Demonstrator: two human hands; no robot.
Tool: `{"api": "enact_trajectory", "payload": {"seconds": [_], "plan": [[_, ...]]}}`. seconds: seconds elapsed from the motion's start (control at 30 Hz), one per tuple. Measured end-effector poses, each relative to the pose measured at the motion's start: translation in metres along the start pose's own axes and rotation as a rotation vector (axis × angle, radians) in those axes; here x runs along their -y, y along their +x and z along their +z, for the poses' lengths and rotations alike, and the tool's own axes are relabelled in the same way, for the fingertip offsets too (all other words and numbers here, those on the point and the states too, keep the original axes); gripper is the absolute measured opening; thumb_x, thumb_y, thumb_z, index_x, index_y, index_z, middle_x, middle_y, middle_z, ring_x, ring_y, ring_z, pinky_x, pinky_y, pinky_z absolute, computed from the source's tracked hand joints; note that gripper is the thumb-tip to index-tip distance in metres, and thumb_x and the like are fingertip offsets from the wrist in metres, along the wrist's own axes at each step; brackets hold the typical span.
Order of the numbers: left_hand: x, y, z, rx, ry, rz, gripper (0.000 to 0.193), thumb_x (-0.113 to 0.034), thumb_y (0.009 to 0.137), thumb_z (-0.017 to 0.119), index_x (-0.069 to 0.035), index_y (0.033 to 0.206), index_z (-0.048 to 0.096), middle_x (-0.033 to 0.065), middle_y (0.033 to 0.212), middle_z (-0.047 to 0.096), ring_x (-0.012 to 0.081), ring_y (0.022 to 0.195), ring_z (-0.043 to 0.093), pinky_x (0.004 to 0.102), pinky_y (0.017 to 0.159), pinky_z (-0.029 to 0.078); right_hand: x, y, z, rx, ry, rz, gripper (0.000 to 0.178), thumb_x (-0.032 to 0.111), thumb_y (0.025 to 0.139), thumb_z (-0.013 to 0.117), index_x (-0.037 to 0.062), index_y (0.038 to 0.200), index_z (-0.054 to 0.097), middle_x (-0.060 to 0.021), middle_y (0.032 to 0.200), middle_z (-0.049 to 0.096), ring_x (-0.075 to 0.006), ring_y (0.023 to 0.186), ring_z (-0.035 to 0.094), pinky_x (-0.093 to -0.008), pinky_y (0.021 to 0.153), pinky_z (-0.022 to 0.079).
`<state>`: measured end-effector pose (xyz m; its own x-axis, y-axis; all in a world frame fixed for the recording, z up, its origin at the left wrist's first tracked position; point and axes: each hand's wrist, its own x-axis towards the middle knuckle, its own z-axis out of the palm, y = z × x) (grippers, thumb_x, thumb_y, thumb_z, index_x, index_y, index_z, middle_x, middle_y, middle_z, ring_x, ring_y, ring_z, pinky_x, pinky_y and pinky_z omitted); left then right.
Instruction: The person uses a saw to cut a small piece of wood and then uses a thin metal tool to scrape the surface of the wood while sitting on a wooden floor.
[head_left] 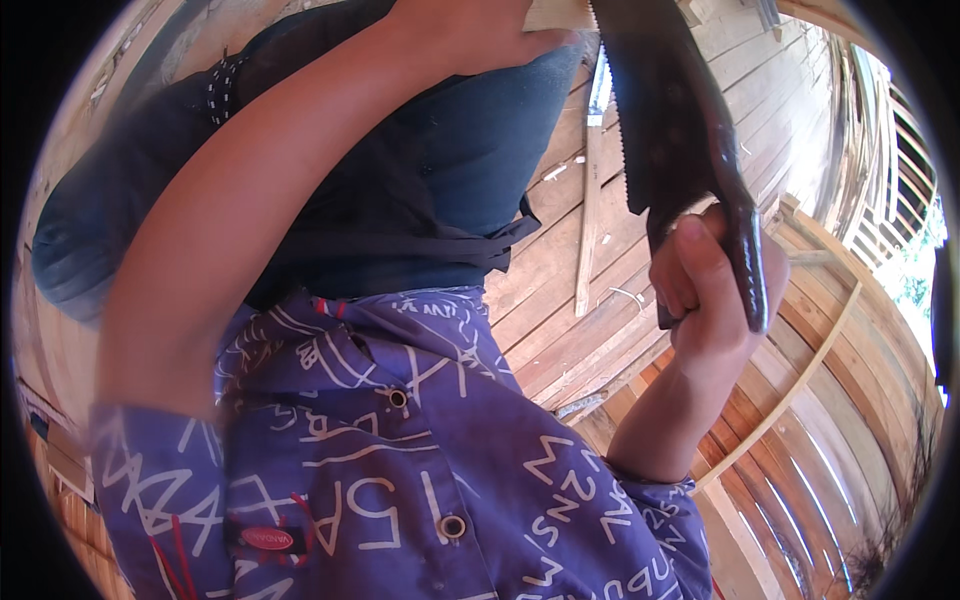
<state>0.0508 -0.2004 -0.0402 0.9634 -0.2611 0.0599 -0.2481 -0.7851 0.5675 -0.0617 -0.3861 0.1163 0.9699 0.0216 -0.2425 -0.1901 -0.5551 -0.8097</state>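
Note:
My right hand [700,270] is wrapped round the dark handle of a handsaw [660,110]. The saw's broad blade runs up past the top edge of the picture, with its toothed edge facing left. At the top, my left hand [480,35] grips a pale piece of wood [562,14], its thumb lying along the near edge. The saw teeth come right up beside this wood; whether they cut into it cannot be made out. The left fingertips and the far part of the wood are hidden or out of the picture.
My bent leg in dark trousers [480,150] is just below the wood. On the plank floor [540,260] lie a narrow wooden strip [590,220] and pale shavings [628,297]. A slatted wooden wall [800,420] curves along the right, with long thin strips [870,150] beyond.

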Motion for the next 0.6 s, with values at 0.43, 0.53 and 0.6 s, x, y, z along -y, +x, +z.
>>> {"api": "enact_trajectory", "payload": {"seconds": [0.43, 0.53, 0.6], "plan": [[-0.005, 0.007, 0.001, -0.030, -0.022, -0.008, 0.057, -0.041, 0.078, 0.069, 0.005, 0.109, 0.056, 0.0271, 0.097, 0.066, 0.0415, 0.094, 0.066, 0.0507, 0.083, 0.053, 0.000, -0.131, -0.044, -0.155, -0.030, 0.201, 0.030, 0.023, 0.071, 0.072, 0.0005, 0.062, 0.055, -0.0047, 0.054, 0.049, -0.0152, 0.047, 0.044, -0.0298, 0.048, 0.030], [-0.001, 0.010, 0.010, -0.088, -0.012, 0.036, 0.056, -0.041, 0.078, 0.069, 0.005, 0.108, 0.056, 0.0263, 0.094, 0.067, 0.0420, 0.091, 0.066, 0.0504, 0.082, 0.053, 0.000, -0.145, -0.036, -0.228, -0.060, 0.206, 0.029, 0.023, 0.070, 0.073, -0.0007, 0.063, 0.057, -0.0054, 0.054, 0.051, -0.0156, 0.048, 0.046, -0.0291, 0.048, 0.031], [0.001, 0.008, 0.014, -0.087, -0.006, 0.019, 0.056, -0.041, 0.077, 0.069, 0.005, 0.106, 0.056, 0.0258, 0.090, 0.068, 0.0427, 0.088, 0.067, 0.0505, 0.080, 0.053, 0.003, -0.145, -0.034, -0.253, -0.098, 0.202, 0.030, 0.025, 0.071, 0.073, -0.0008, 0.065, 0.059, -0.0056, 0.055, 0.053, -0.0158, 0.048, 0.047, -0.0290, 0.048, 0.032]]}}
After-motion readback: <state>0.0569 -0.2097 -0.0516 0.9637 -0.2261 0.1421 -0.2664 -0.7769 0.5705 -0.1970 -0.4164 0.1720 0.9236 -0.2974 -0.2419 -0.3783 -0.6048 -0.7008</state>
